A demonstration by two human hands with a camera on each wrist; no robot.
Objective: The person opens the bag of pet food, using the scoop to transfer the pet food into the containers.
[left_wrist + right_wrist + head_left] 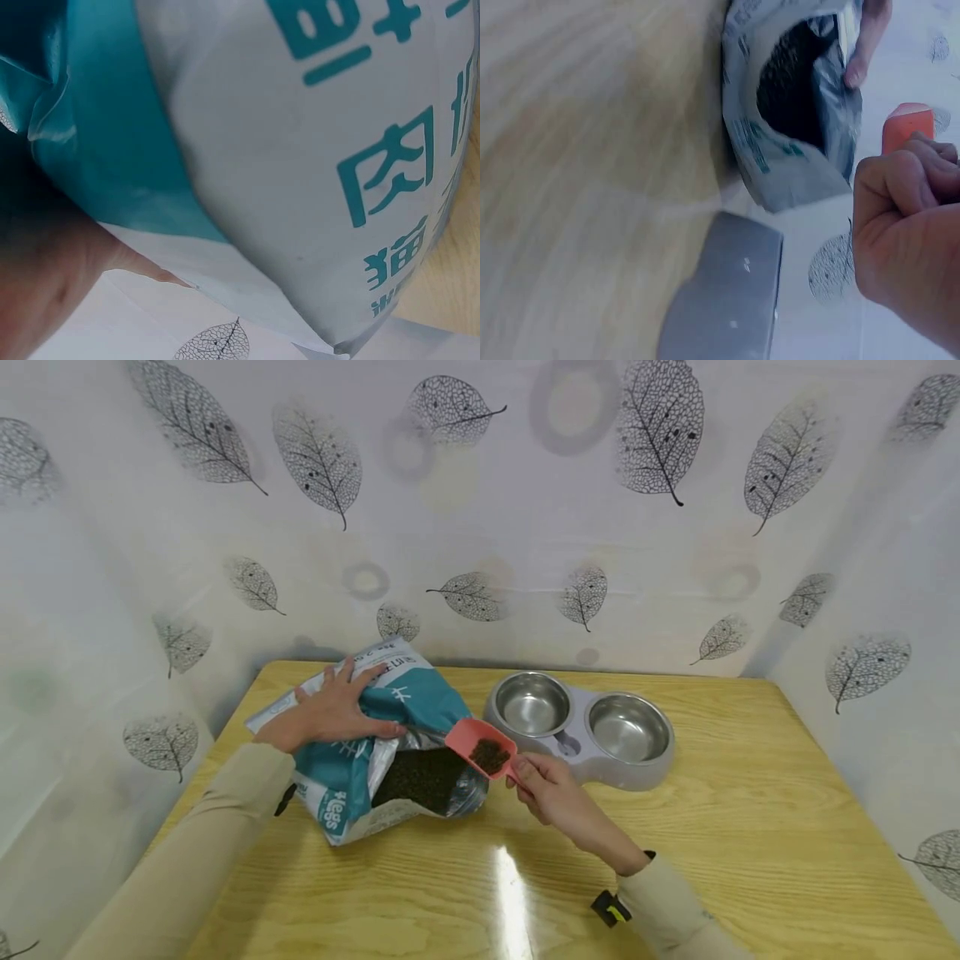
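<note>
A teal and white bag of pet food (pixel 427 693) lies on its side, its mouth open towards the front and dark kibble (pixel 420 777) visible inside. My left hand (pixel 330 710) rests on top of the bag with fingers spread, the thumb near the opening's upper edge. In the left wrist view, the bag's printed side (pixel 247 150) fills most of the picture. My right hand (pixel 551 793) grips the handle of a pink scoop (pixel 463 735), held just right of the bag's mouth. Some brown kibble (pixel 489 755) lies in the scoop. The right wrist view shows curled fingers below the scoop (pixel 907 131).
Behind my right hand stands a grey double feeder (pixel 637 779) with two steel bowls, left (pixel 532 706) and right (pixel 630 731); no food shows in either. Everything stands on a wooden table (pixel 750 827). Leaf-patterned sheets (pixel 510 543) enclose its back and sides.
</note>
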